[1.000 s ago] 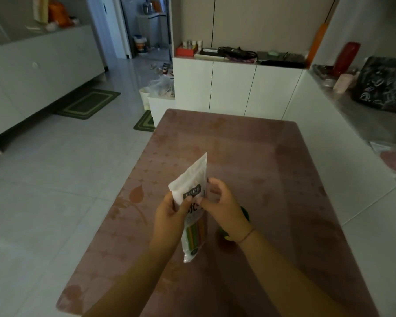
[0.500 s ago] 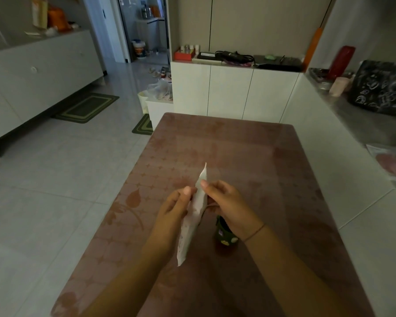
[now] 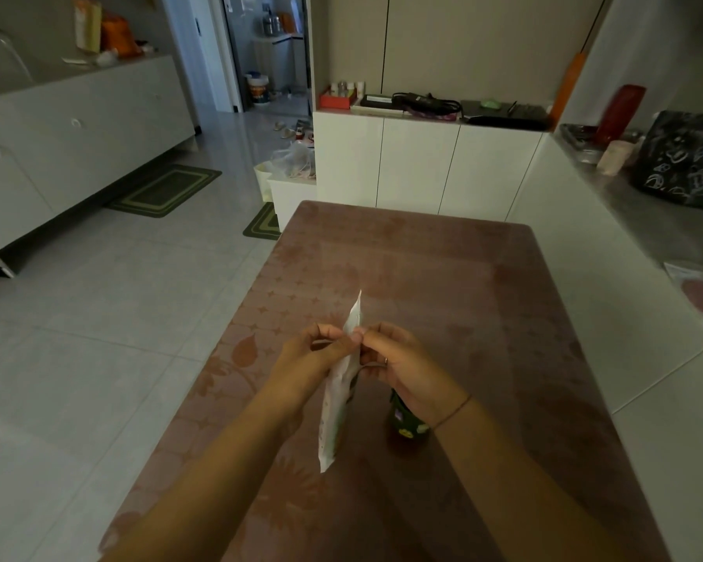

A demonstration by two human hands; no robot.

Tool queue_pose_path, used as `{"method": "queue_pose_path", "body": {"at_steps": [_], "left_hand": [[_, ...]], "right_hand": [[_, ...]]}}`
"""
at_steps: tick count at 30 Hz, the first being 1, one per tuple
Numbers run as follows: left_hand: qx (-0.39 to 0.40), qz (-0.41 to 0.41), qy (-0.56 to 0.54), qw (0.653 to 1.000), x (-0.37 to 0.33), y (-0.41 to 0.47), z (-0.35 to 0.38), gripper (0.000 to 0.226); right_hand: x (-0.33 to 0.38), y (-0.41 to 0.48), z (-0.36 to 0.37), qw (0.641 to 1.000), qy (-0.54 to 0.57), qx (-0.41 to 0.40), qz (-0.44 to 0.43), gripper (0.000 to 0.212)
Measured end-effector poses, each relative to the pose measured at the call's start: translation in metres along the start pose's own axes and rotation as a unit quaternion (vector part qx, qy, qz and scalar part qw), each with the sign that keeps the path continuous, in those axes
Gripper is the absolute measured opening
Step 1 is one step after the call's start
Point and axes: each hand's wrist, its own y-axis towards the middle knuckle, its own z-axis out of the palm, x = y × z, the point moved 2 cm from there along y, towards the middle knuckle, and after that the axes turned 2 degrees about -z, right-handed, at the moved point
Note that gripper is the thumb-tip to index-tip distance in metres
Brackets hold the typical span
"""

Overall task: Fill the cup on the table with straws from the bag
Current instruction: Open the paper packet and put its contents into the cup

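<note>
A white plastic bag of straws [image 3: 335,403] hangs edge-on above the table, its top corner pointing away from me. My left hand [image 3: 311,361] pinches its upper left side and my right hand [image 3: 402,369] pinches its upper right side, fingertips almost meeting at the bag's top. A dark green cup [image 3: 404,423] with small coloured prints stands on the table just under my right wrist, which hides most of it. The straws inside the bag are barely visible.
The brown patterned table [image 3: 443,277] stretches ahead of my hands. White cabinets [image 3: 423,164] with clutter on top stand beyond its far edge. A white counter [image 3: 646,221] runs along the right, tiled floor [image 3: 118,318] lies to the left.
The bag has turned from showing its printed face to edge-on. Both hands have shifted up to its top part. The cup has come partly into sight under my right wrist.
</note>
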Motion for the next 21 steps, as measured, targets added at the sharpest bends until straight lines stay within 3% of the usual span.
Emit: {"method": "queue_pose_path", "body": {"at_steps": [7,11,18,21], "left_hand": [[-0.011,0.011,0.077,0.997,-0.002,0.006,-0.001,0.017],[-0.037,0.047,0.154,0.986,-0.008,0.007,0.000,0.017],[-0.048,0.108,0.274,0.954,-0.017,0.009,-0.001,0.017],[-0.029,0.103,0.241,0.965,-0.015,0.010,0.000,0.017]], "right_hand": [[0.009,0.002,0.001,0.994,-0.091,-0.046,-0.029,0.011],[0.010,0.000,-0.001,0.989,-0.133,-0.025,-0.061,0.015],[0.007,-0.003,-0.003,0.988,-0.126,0.007,-0.091,0.019],[0.004,-0.003,-0.002,0.990,-0.101,0.003,-0.097,0.019]]}}
